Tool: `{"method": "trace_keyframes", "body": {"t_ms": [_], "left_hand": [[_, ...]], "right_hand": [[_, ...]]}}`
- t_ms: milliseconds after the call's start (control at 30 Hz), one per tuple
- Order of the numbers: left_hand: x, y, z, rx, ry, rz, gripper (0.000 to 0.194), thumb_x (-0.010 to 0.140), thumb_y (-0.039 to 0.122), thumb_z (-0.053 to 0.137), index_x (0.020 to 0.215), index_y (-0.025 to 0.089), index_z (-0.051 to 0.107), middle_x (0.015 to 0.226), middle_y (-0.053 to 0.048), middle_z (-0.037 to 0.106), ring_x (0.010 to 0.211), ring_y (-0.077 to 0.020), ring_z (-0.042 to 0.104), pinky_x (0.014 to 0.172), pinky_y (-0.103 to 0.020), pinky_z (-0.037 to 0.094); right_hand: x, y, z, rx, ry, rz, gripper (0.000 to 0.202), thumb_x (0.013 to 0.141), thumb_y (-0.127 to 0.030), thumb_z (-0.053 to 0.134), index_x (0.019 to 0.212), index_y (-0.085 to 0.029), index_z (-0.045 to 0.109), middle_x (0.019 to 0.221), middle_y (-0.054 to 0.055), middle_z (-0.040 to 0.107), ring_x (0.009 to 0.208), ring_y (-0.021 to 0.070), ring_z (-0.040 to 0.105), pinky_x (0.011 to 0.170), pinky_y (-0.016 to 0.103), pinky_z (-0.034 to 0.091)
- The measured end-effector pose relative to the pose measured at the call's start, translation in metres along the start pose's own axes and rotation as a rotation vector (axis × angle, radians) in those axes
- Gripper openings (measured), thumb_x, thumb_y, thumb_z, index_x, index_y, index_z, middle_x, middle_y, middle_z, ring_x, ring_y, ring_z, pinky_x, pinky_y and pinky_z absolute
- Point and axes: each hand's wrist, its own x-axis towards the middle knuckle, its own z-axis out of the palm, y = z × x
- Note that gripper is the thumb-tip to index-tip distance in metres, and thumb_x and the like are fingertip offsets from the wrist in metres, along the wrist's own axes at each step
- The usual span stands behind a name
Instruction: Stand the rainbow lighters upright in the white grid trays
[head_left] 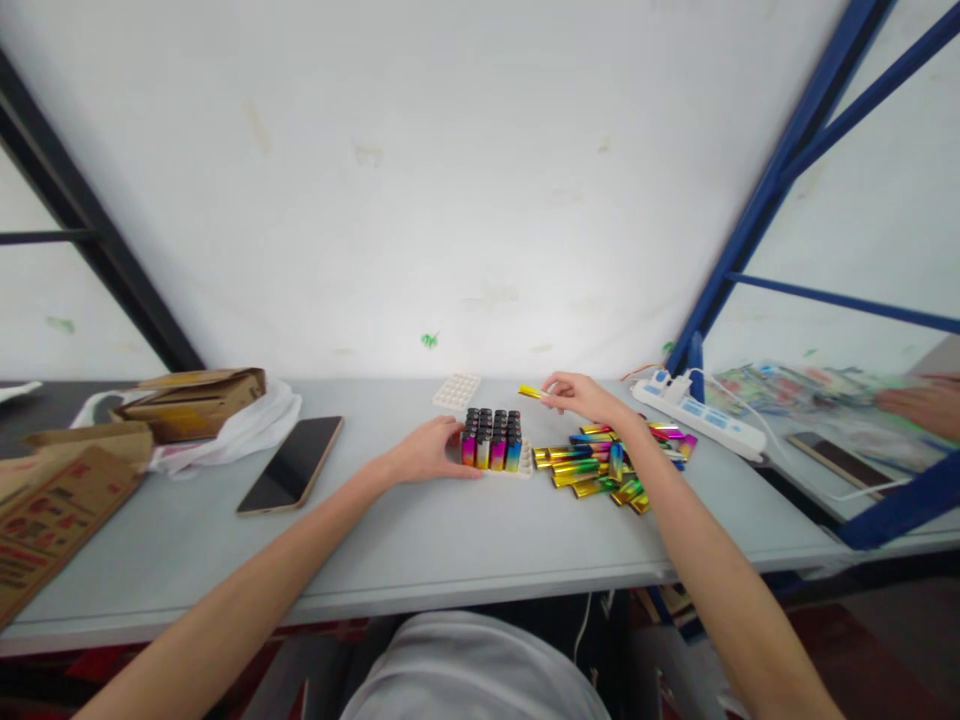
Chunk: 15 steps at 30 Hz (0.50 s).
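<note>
Several lighters with black tops and shiny coloured bodies [491, 440] stand upright in rows in a white tray [525, 462]. Around the left side of this block is my left hand [431, 450], thumb at the front and fingers at the back, closed on the tray of lighters. Farther right, my right hand [574, 393] pinches one end of a shiny yellow sleeve-like piece [531, 392] above the table. Below my right forearm lies a loose pile of gold and multicoloured shiny pieces [592, 465]. A second white tray with rows of holes [456, 391] lies behind the lighters.
On the left lie a phone [292, 465], a white plastic bag [255, 430] and brown cardboard boxes [67, 510]. A white power strip [701, 412] with cables is at the right, near a blue frame [757, 220]. Beyond it appear another phone [844, 462] and another person's hand [922, 405].
</note>
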Motion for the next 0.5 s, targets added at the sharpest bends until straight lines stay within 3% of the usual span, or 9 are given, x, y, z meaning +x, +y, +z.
{"method": "trace_keyframes", "body": {"t_ms": [133,267,400,500], "left_hand": [[-0.001,-0.003,-0.005,0.020,-0.005,0.002,0.061,0.068,0.075,0.071,0.090,0.018,0.064,0.091,-0.006,0.066,0.084,-0.0257,0.061,0.075,-0.034,0.046],[-0.006,-0.009,-0.010,0.072,-0.009,-0.008,0.061,0.070,0.075,0.070,0.088,0.017,0.065,0.091,-0.007,0.065,0.085,-0.0262,0.061,0.076,-0.035,0.046],[-0.008,-0.015,-0.013,0.080,-0.005,0.000,0.060,0.070,0.076,0.068,0.086,0.018,0.064,0.089,-0.007,0.065,0.084,-0.0268,0.061,0.076,-0.035,0.047],[-0.007,-0.015,-0.015,0.056,-0.010,0.007,0.058,0.071,0.074,0.069,0.089,0.018,0.065,0.090,-0.006,0.066,0.084,-0.0259,0.061,0.075,-0.034,0.046]], "right_hand": [[0.018,-0.015,0.013,0.251,0.151,-0.094,0.037,0.080,-0.050,0.075,0.097,-0.017,0.071,0.074,0.000,0.062,0.063,0.0118,0.052,0.061,0.025,0.044],[0.026,-0.020,0.036,0.542,0.281,-0.079,0.039,0.082,-0.056,0.071,0.088,-0.018,0.069,0.085,0.002,0.062,0.076,0.0131,0.056,0.066,0.025,0.047],[0.016,-0.020,0.059,0.702,0.200,-0.025,0.043,0.085,-0.063,0.065,0.091,-0.021,0.059,0.087,0.002,0.064,0.076,0.0139,0.060,0.073,0.029,0.052],[0.008,-0.022,0.070,0.680,0.147,-0.011,0.043,0.087,-0.065,0.060,0.098,-0.024,0.053,0.072,-0.005,0.056,0.059,0.0115,0.054,0.062,0.027,0.050]]}}
